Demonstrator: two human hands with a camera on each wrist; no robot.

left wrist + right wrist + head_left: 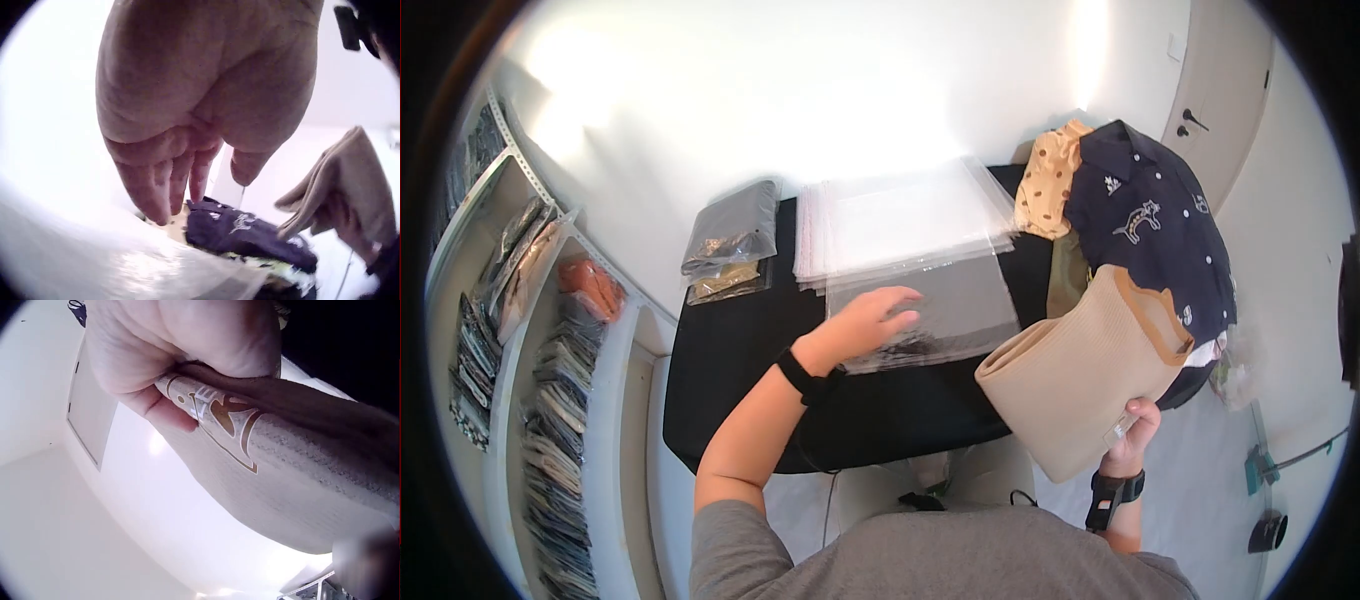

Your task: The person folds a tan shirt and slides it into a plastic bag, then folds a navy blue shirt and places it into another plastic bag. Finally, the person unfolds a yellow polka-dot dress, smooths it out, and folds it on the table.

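Note:
My right hand [1138,430] grips a folded beige ribbed knit top [1072,375] with brown trim at its neck, held up off the table's right front. In the right wrist view, fingers and thumb pinch the fold of the top [294,469] beside a brown and white print. My left hand [865,325] hovers over a clear plastic bag [960,305] at the front of the bag stack [900,220]. Seen in the left wrist view, the left hand [200,94] is empty, its fingers loosely extended.
A black-covered table [750,420] stands before me. Packed garments in plastic [735,235] lie at its back left. To the right are a navy shirt [1145,215] with animal figures and a yellow dotted garment [1052,180]. Shelves [510,370] of bagged clothes line the left wall.

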